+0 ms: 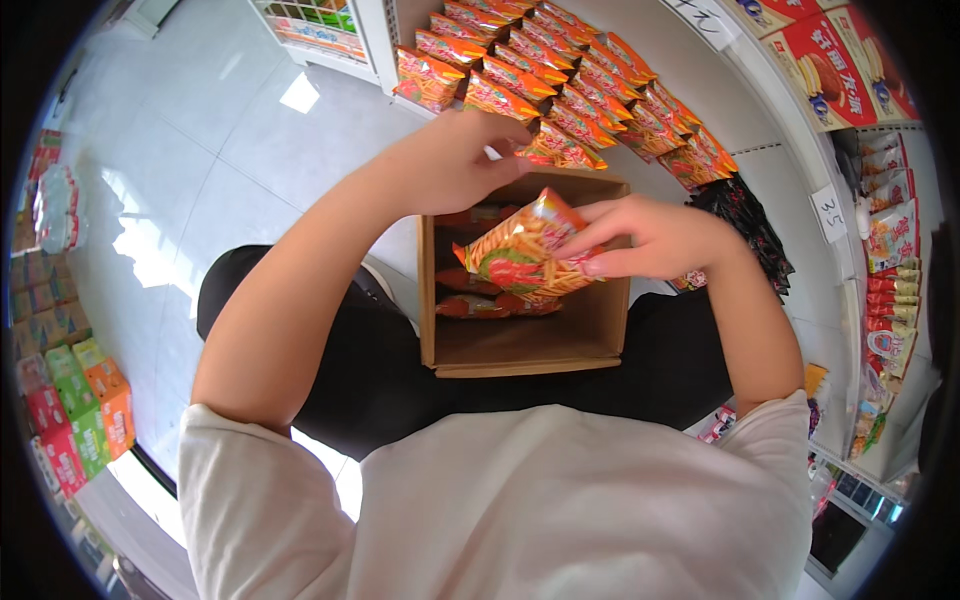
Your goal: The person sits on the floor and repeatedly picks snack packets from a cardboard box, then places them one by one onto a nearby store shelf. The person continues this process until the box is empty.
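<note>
An open cardboard box rests at my lap, between my black-clad legs, with several orange snack bags lying inside. My right hand grips one orange snack bag by its upper right side and holds it tilted over the box. That is the arm on the right of the view. On the left, my other arm reaches past the far edge of the box; my left hand is at the front of the shelved bags, fingers curled and parted. Whether its fingertips touch a bag is unclear.
Rows of orange snack bags stand on the low shelf ahead. Black packets lie to their right. An upper shelf edge with price cards runs along the right, holding boxes and packets. Colourful cartons stand at the left.
</note>
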`<move>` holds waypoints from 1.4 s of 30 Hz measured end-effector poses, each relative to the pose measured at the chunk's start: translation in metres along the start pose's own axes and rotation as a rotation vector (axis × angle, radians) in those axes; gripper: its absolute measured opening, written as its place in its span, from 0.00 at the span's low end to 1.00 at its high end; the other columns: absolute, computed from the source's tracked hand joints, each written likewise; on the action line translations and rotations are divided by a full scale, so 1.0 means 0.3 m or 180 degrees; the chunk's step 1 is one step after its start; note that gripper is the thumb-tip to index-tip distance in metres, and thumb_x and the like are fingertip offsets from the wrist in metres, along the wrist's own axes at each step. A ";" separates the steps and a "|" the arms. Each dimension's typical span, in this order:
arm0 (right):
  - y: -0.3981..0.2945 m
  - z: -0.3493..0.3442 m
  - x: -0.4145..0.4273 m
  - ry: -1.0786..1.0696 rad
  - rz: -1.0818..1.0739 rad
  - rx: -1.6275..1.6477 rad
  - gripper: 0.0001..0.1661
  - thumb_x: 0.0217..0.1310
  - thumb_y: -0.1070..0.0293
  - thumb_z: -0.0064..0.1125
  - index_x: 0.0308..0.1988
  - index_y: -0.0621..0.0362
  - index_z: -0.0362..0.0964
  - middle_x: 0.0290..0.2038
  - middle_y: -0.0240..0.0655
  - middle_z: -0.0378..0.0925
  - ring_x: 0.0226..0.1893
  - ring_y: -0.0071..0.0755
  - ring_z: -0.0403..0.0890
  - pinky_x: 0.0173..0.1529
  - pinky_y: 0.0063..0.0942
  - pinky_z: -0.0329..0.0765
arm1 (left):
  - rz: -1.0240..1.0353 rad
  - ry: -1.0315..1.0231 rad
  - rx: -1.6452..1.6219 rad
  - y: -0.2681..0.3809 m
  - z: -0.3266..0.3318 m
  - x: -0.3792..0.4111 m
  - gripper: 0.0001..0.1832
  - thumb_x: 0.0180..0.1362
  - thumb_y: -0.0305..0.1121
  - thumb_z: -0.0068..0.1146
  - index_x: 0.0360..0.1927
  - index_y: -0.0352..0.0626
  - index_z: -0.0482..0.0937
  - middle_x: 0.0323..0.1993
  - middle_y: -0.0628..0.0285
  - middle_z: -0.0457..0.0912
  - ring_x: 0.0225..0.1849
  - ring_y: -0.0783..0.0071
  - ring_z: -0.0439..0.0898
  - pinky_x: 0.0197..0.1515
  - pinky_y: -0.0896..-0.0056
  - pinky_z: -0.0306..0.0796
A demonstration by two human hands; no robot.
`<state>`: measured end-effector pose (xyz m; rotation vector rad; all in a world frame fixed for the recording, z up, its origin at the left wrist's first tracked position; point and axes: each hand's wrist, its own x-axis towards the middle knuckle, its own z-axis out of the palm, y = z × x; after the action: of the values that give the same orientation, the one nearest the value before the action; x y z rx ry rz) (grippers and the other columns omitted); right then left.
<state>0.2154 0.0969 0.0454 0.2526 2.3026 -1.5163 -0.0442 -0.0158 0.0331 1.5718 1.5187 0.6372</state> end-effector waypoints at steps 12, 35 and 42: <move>0.097 -0.039 -0.149 0.1441 -0.0158 0.2797 0.24 0.71 0.61 0.59 0.61 0.61 0.76 0.58 0.36 0.80 0.58 0.31 0.80 0.61 0.38 0.79 | -0.0618 0.0128 -0.4083 0.012 0.214 0.026 0.30 0.71 0.46 0.60 0.68 0.39 0.69 0.61 0.55 0.81 0.60 0.66 0.82 0.66 0.59 0.75; 0.213 0.015 0.075 0.3497 -0.0232 0.1254 0.29 0.65 0.47 0.71 0.47 0.64 0.81 0.38 0.35 0.88 0.37 0.26 0.85 0.44 0.34 0.81 | -0.0870 0.0405 -0.3462 0.036 0.220 0.149 0.21 0.62 0.30 0.72 0.56 0.36 0.77 0.45 0.63 0.86 0.38 0.80 0.84 0.34 0.79 0.79; 0.215 0.012 0.084 0.3667 -0.0363 0.1351 0.32 0.73 0.41 0.60 0.47 0.66 0.80 0.34 0.34 0.85 0.35 0.23 0.80 0.44 0.31 0.78 | -0.0784 0.0265 -0.3694 0.011 0.204 0.133 0.25 0.63 0.35 0.72 0.58 0.34 0.77 0.49 0.60 0.86 0.46 0.76 0.85 0.48 0.71 0.80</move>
<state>0.2153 0.1184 -0.0204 1.4523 2.7028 -2.2901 0.0135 0.0100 -0.0035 0.4682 1.0085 1.1548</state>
